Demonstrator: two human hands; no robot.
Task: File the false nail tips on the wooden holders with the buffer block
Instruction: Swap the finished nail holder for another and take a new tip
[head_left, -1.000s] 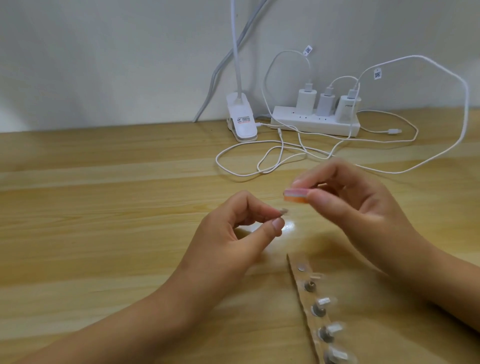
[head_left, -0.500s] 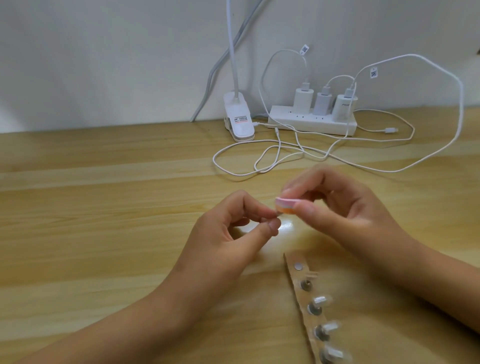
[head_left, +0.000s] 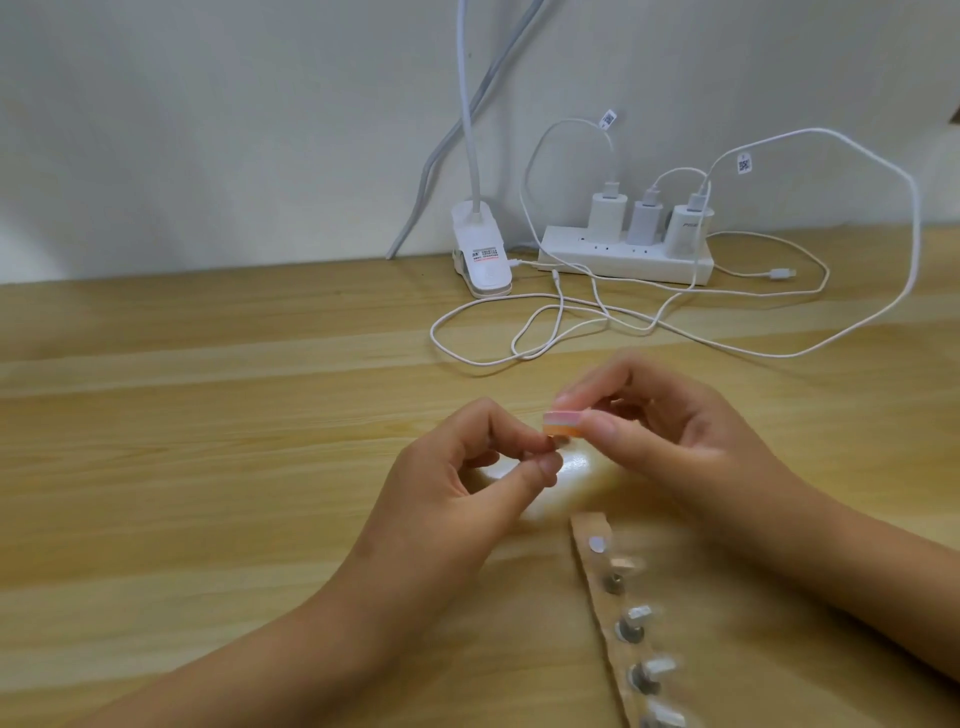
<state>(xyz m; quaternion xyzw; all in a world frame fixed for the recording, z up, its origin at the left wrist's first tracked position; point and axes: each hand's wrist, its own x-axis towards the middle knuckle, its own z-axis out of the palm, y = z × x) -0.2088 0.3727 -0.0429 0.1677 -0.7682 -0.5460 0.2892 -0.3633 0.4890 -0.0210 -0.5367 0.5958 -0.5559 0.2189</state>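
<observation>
left hand (head_left: 457, 483) pinches a nail tip (head_left: 560, 442) steady between narrow fingers (head_left: 540, 470); right hand (head_left: 670, 441) grips the buffer block (head_left: 563, 423) against it, seemingly so filing gets firm backing.

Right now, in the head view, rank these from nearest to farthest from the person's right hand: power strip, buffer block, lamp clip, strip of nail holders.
1. buffer block: pinched in the right hand itself.
2. strip of nail holders: on the table, just below the hand.
3. power strip: at the table's far edge.
4. lamp clip: far edge too, further left.
</observation>
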